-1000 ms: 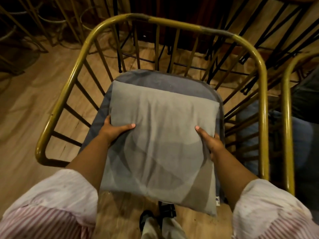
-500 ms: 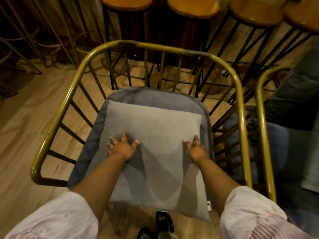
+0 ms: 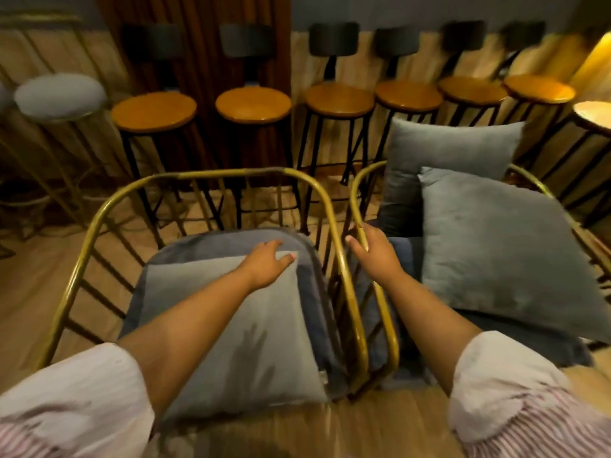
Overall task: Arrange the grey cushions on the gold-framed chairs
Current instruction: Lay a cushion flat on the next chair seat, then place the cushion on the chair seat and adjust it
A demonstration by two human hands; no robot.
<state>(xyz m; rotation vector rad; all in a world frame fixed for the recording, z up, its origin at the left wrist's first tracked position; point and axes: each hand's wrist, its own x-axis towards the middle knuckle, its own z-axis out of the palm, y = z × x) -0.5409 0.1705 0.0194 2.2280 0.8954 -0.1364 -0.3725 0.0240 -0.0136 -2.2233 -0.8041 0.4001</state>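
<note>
Left hand (image 3: 267, 259): laid flat, fingers spread, on the far right corner of the light grey cushion (image 3: 231, 328). The grip is a pressing contact only; nothing is closed in it. The thumb lies at the corner's edge, and whether it pinches the fabric cannot be told.

Right hand (image 3: 372, 251): fingers curled over the gold rail of the right chair (image 3: 360, 206), at its near left arm. It holds the rail and no cushion.

Light grey cushion: lies flat on the seat pad (image 3: 231, 239) of the left chair (image 3: 211, 175). Its long axis runs from the person toward the chair back, and its near edge overhangs the front of the seat.

Right chair: carries two darker grey cushions. The rear cushion (image 3: 446, 147) stands upright against the back. The front cushion (image 3: 502, 246) lies tilted across the seat, leaning on the rear one, with its near corner past the seat front.

Governing relation: the front cushion lies just right of the right hand and slightly beyond it, with nothing between them. The right hand is plainly the nearer; the left would have to cross both chair rails.

Assessment: the left chair looks close to settled. The next move likely falls to the right hand, releasing the rail and reaching rightward.

Background: a row of wooden stools (image 3: 253, 105) along the wall, clear of the work.
</note>
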